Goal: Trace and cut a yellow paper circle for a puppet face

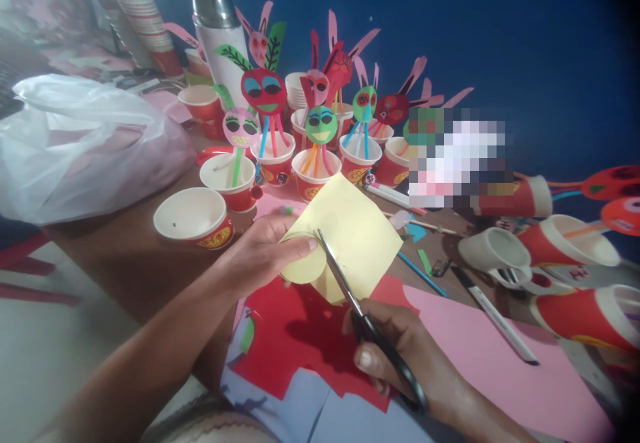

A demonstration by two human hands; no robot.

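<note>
"What are your fingers doing?"

"My left fingers point(300, 248) are pinched on the left edge of the yellow paper point(360, 229), where a rounded piece point(304, 269) sits under my thumb. My right fingers point(369, 363) are wrapped around the black handles of the scissors point(367, 326)."

"And where do the blades point?"

"Away from me, over the yellow paper, with the tip just beside my left thumb. I can't tell how far apart the blades are."

"What lies close around it?"

"Red paper point(300, 343) is below the yellow paper, on my side, and a pink sheet point(500, 369) stretches to its right. A marker point(500, 323) lies on that sheet. A blue straw point(423, 273) is just to the right of the yellow paper, and a mug point(483, 263) stands farther right."

"Farther out?"

"Beyond the yellow paper, painted paper heads point(321, 125) stand on straws in red cups point(275, 171) on the tabletop point(120, 249). A plastic bag point(100, 149) sits well to its left, and a flask point(220, 59) rises beyond it, also on the left."
</note>
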